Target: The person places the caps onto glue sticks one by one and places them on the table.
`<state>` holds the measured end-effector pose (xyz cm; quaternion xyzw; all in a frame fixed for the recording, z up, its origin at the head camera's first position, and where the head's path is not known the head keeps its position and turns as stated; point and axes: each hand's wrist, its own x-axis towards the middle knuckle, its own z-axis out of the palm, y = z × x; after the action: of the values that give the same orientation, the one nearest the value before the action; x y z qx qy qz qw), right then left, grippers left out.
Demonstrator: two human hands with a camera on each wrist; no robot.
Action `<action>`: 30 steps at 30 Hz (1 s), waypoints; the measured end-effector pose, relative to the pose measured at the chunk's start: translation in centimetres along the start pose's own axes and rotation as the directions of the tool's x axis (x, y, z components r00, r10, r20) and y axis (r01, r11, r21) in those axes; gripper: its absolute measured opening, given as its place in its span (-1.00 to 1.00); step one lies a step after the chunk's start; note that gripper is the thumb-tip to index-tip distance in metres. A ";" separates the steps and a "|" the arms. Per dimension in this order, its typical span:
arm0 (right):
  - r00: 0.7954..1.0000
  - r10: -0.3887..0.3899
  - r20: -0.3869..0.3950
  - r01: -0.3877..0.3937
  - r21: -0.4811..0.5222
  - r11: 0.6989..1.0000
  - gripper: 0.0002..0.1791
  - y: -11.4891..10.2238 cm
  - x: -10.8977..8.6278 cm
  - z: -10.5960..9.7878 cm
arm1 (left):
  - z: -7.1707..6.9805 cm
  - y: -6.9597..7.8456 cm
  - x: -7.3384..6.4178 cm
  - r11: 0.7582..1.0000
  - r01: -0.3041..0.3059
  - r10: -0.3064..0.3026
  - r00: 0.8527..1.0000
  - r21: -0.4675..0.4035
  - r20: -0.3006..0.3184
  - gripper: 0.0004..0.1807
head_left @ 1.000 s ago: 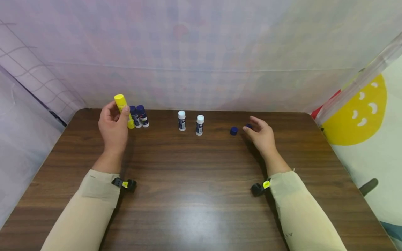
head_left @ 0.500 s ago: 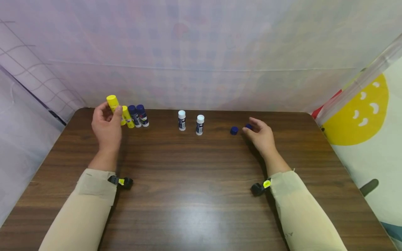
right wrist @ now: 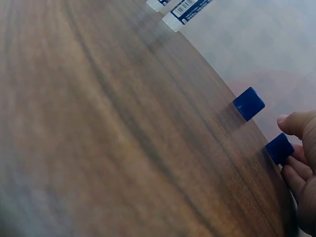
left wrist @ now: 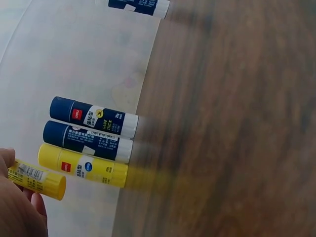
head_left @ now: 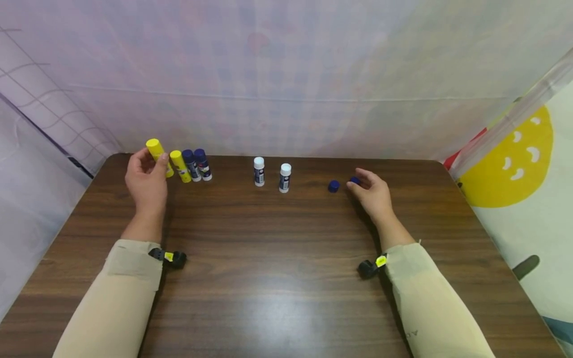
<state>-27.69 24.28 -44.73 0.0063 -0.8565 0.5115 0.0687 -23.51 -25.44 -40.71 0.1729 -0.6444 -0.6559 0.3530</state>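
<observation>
My left hand (head_left: 146, 189) pinches a yellow glue stick (left wrist: 42, 181), held tilted with its lower end higher than the bases of the sticks beside it. To its right stand another yellow glue stick (head_left: 180, 166) and two navy glue sticks (head_left: 191, 167) with dark caps, close together in a row. My right hand (head_left: 373, 196) is at the far right of the table, fingers relaxed around a small blue cap (right wrist: 280, 148). In the right wrist view its thumb is apart from that cap. A second blue cap (head_left: 333, 186) sits just left of it.
Two uncapped-looking navy sticks with white tops (head_left: 285, 179) stand upright mid-table near the back edge. Behind the brown wooden table (head_left: 268, 238) hangs a pale checked curtain (head_left: 286, 79). A yellow printed shape (head_left: 510, 159) shows on the cloth at right.
My left hand has carried the yellow glue stick leftward and slightly lower, away from the row, uncovering the other yellow stick. The right hand has stayed almost still.
</observation>
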 end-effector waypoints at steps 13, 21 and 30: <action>1.000 0.000 -0.017 0.000 0.006 1.000 -0.42 0.4 0.2 0.0 | -0.5 -0.6 0.9 0.984 0.117 -0.122 0.992 0.136 0.033 -0.61; 1.000 0.015 -0.008 -0.015 0.002 1.000 -0.42 0.1 0.2 -0.1 | -0.8 -0.5 1.1 0.949 0.181 -0.213 0.972 0.259 0.100 -0.55; 1.000 0.027 -0.002 -0.027 0.002 1.000 -0.42 -0.1 0.0 -0.1 | -1.0 -0.8 1.2 0.933 0.178 -0.227 0.966 0.314 0.126 -0.50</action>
<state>-27.64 24.31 -44.56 -0.0056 -0.8560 0.5132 0.0627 -23.88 -27.01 -41.34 0.2369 -0.7414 -0.5952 0.2001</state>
